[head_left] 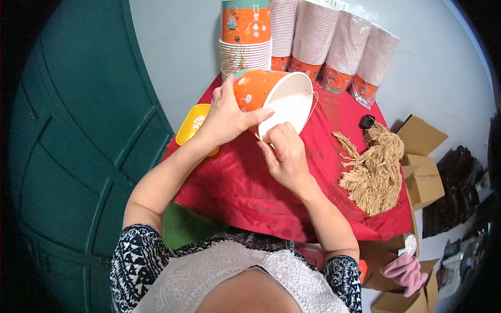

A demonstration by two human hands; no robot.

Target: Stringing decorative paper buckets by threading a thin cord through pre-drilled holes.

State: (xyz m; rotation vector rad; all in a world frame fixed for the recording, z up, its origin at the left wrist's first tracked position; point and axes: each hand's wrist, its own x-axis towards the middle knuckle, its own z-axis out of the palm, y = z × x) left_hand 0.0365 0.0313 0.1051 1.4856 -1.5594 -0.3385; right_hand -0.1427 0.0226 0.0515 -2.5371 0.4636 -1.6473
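My left hand (229,115) grips an orange paper bucket (248,96) from its left side, thumb near the rim. The bucket is tipped over, its white inside turned toward the lower right. At the lower part of the rim, my right hand (286,156) is closed, fingers pinched together. What sits between those fingertips is hidden. A thin tan twine (315,101) hangs at the far right of the rim. Left of my left wrist stands a yellow tray (183,128) with small pale pieces in it, partly behind my forearm.
Stacked paper buckets (245,55) stand along the table's back, several in plastic wrap (347,49). A heap of tan twine (376,167) lies right on the red tablecloth (229,193), beside a small black object (367,122). Open cardboard boxes (424,182) are past the right edge; a green door (68,156) is left.
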